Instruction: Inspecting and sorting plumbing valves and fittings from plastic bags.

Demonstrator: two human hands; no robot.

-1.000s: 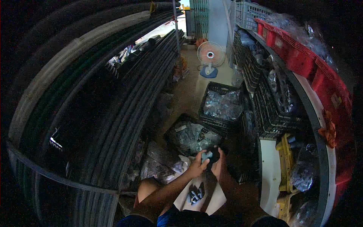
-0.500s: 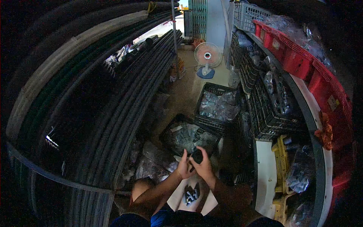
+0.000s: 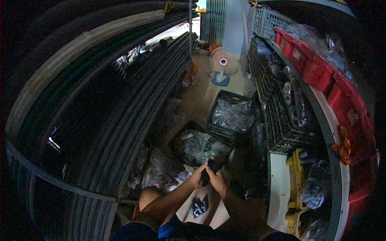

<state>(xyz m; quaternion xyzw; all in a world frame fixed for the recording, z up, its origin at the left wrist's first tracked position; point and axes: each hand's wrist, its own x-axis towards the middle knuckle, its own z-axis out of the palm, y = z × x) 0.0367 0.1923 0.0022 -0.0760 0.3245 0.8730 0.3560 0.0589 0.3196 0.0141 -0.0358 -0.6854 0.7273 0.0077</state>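
Both hands meet in front of me, above my lap. My left hand (image 3: pixel 197 176) and my right hand (image 3: pixel 217 181) close around a small black object (image 3: pixel 216 164), whose kind is too dark to make out. Its top shows beyond my fingertips, and the rest is hidden between my hands. Below them, a pale open box or sheet (image 3: pixel 219 219) rests at my lap with several small grey and dark pieces (image 3: pixel 200 207) on it. Just beyond my hands, a black crate (image 3: pixel 179 134) holds clear plastic bags with grey pieces.
A second black crate (image 3: pixel 217 120) of bags stands farther off, with a fan (image 3: pixel 223 62) behind it. Long dark pipes (image 3: pixel 132 108) fill the left rack. On the right are stacked black crates (image 3: pixel 277 134), yellow bins (image 3: pixel 296 176) and red bins (image 3: pixel 333 80).
My fingers, spread apart before, have closed in around the black object, and the hands have drawn together. The whole view has shifted slightly.
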